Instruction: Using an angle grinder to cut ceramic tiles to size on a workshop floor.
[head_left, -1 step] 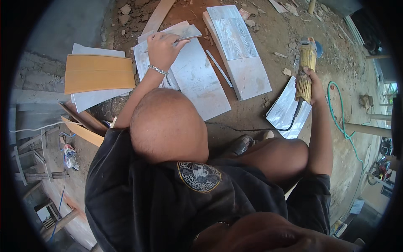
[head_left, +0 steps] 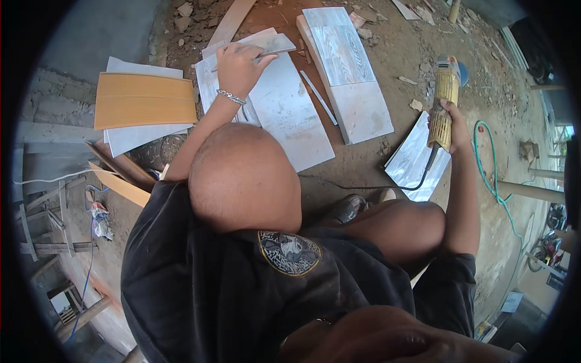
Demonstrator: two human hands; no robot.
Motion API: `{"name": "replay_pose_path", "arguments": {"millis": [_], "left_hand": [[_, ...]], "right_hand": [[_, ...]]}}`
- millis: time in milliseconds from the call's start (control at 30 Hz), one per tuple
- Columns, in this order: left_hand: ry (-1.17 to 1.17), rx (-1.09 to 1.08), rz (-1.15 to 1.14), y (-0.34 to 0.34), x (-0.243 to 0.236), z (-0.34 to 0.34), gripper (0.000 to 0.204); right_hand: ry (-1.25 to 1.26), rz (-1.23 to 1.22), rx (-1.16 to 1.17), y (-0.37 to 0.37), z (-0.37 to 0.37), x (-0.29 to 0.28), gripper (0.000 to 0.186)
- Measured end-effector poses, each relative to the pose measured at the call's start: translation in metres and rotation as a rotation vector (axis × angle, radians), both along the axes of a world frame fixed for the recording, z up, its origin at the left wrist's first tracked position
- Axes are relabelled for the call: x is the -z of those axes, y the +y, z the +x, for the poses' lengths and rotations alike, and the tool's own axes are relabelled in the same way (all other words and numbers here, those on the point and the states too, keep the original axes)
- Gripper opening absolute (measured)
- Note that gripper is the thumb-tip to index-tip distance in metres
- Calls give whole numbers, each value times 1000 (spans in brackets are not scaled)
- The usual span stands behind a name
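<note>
My left hand point(head_left: 237, 68), with a chain bracelet at its wrist, is closed on the edge of a narrow grey tile piece point(head_left: 277, 45). It is above a stack of pale floor tiles point(head_left: 290, 121). Out to the right, my right hand point(head_left: 458, 128) grips a yellow angle grinder point(head_left: 446, 91) by its body. The grinder's disc point(head_left: 463, 74) faces away to the right, clear of the tiles. A black power cord point(head_left: 387, 187) runs from its rear end down past my feet.
A thick block point(head_left: 365, 112) carries wood-patterned tiles point(head_left: 342, 51); a thin tile strip point(head_left: 318, 98) lies beside it. Grey tiles point(head_left: 411, 163) lie below the grinder. Yellow-brown planks point(head_left: 145, 100) rest on white sheets at left. A green hose point(head_left: 484, 157) and rubble point(head_left: 183, 23) are on the ground.
</note>
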State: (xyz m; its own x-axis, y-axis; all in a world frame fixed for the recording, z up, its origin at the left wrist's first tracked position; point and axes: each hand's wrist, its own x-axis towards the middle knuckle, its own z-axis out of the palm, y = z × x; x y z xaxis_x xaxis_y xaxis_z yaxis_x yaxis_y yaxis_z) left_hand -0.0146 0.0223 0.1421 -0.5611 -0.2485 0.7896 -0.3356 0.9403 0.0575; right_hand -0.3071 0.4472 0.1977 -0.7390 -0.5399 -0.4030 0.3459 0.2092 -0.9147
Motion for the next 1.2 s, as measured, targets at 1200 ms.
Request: {"name": "replay_pose_path", "arguments": {"millis": [1200], "left_hand": [[-500, 1056, 204, 148, -67, -154, 49]], "right_hand": [[-135, -488, 27, -96, 22, -26, 53]]}}
